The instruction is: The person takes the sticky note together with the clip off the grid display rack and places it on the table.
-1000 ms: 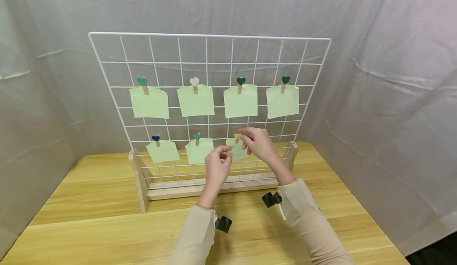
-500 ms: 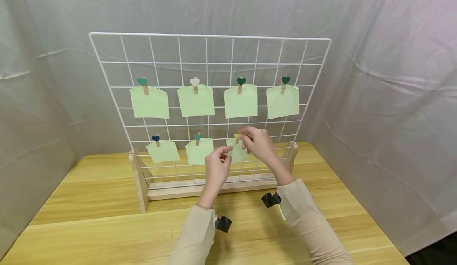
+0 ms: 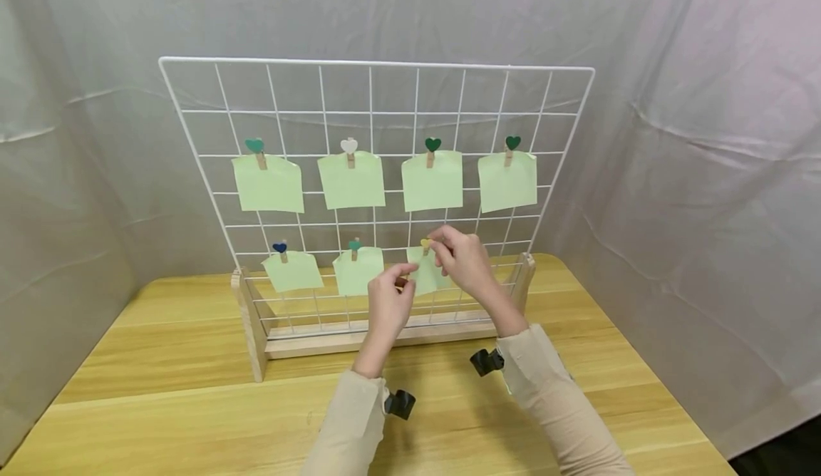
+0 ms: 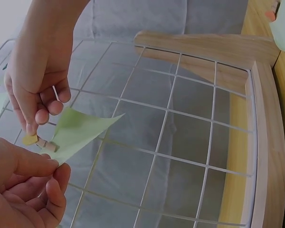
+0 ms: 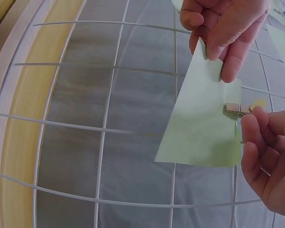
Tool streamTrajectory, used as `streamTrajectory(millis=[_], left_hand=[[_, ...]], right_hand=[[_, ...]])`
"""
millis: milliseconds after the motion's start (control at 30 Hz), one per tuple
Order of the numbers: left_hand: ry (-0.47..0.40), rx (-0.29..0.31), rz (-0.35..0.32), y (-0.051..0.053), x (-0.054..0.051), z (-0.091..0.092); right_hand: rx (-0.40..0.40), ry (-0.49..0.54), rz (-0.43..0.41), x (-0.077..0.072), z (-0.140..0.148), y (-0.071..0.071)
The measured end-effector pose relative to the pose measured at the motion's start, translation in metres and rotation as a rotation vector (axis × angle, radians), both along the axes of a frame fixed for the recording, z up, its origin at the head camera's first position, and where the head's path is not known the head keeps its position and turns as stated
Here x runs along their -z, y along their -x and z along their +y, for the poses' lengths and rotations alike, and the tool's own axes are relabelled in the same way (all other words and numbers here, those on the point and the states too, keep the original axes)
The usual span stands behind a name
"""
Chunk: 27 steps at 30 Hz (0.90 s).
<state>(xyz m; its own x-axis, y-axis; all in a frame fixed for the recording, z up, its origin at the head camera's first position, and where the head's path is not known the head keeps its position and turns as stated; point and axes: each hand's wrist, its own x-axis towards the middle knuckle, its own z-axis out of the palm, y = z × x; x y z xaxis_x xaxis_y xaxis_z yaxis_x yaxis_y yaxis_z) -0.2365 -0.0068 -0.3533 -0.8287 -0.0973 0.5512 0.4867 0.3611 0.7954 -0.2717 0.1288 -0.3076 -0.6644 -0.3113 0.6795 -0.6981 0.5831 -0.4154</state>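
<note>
My left hand (image 3: 391, 301) pinches the left edge of a pale green paper note (image 5: 197, 123) between thumb and fingers. At the note's top edge sits a small wooden clothespin (image 5: 233, 108) with a yellow heart (image 4: 30, 139). My right hand (image 3: 467, 262) pinches that clothespin by its heart end. The clothespin's other end lies over the paper. Both hands are in front of the lower part of a white wire grid (image 3: 393, 223). In the right wrist view the note slants across the wires. Whether the clothespin grips a wire is hard to tell.
Several green notes hang from heart clothespins: an upper row, including one at the right (image 3: 508, 185), and two lower left, one beside my left hand (image 3: 358, 273). A wooden stand (image 3: 251, 326) holds the grid on the wooden table (image 3: 192, 426). Grey cloth (image 3: 699, 248) surrounds it.
</note>
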Motion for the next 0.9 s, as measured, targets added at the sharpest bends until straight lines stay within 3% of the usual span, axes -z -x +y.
streamTrajectory(millis=[200,400,900], left_hand=[[0.007,0.003,0.012,-0.004,0.001,0.0],[-0.016,0.007,0.009,-0.007,0.002,0.0],[-0.05,0.037,-0.006,-0.014,0.005,-0.002]], right_hand=[[0.012,0.013,0.057,0.003,-0.002,-0.001],[-0.026,0.083,0.089,0.004,-0.002,-0.001],[-0.085,0.343,-0.076,0.004,0.009,-0.008]])
